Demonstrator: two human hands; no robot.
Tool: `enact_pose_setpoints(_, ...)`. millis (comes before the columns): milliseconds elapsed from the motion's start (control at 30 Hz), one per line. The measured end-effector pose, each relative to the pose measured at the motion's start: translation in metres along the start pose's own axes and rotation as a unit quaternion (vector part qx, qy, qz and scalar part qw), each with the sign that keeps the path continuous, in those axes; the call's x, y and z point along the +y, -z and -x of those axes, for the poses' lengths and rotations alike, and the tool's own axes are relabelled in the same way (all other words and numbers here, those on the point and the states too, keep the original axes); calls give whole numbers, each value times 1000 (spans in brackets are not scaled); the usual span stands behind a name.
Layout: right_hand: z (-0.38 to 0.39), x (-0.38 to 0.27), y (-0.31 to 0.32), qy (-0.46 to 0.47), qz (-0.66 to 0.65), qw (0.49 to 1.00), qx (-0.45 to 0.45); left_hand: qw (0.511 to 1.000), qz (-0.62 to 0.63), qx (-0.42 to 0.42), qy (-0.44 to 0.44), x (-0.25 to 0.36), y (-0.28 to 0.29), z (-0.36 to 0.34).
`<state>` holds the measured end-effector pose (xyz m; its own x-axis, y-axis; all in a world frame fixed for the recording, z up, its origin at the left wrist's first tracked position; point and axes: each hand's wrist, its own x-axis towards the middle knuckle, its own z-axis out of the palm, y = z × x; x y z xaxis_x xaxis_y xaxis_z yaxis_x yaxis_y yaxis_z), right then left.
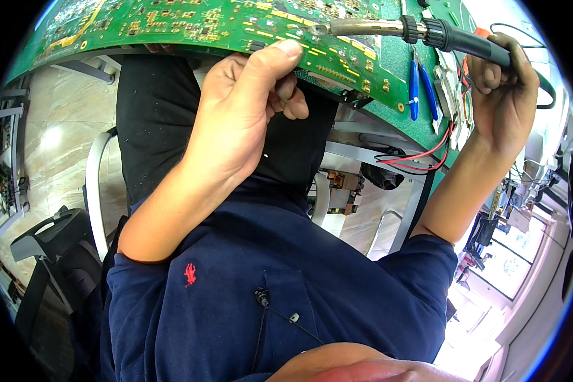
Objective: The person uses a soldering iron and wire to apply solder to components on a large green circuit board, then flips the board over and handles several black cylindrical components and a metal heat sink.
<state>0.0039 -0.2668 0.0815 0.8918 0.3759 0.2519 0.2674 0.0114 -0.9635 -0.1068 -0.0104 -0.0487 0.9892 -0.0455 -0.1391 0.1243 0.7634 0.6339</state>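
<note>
Two bare hands, one circuit board [172, 28], one soldering iron [420, 29] and one pair of pliers [414, 92] with two blue handles show at the far side. The board is flat, green and glossy, dotted with tiny parts and yellow strips; it spans the far left and middle, its right end over the green, speckled worktop [424, 130]. The iron has a metal barrel and a smooth black handle. White strips [449, 89] lie right of the pliers. The hands are apart: the right hand [504, 76], raised with bent elbow, is closed around the iron's handle; the left hand [251, 83] sets its thumb over the board's near edge, fingers curled below; whether it pinches, I cannot tell.
</note>
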Motion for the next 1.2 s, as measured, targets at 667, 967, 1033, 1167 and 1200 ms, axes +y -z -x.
enact_pose_setpoints(667,1,-1,-4,1,18,1000,18,1000,-13,2,-3,-1,1,0)
enact_pose_setpoints(967,-1,-5,7,4,-6,1000,-22,999,-32,7,-12,-2,-1,1)
enact_pose_setpoints(1033,-1,-6,9,0,-2,1000,-20,999,-44,8,-13,-1,0,2)
enact_pose_setpoints(1167,0,-4,5,2,6,1000,0,992,-126,-3,-9,-1,2,3)
enact_pose_setpoints(1200,0,-3,4,1,6,1000,4,991,-133,-3,-9,-1,2,3)
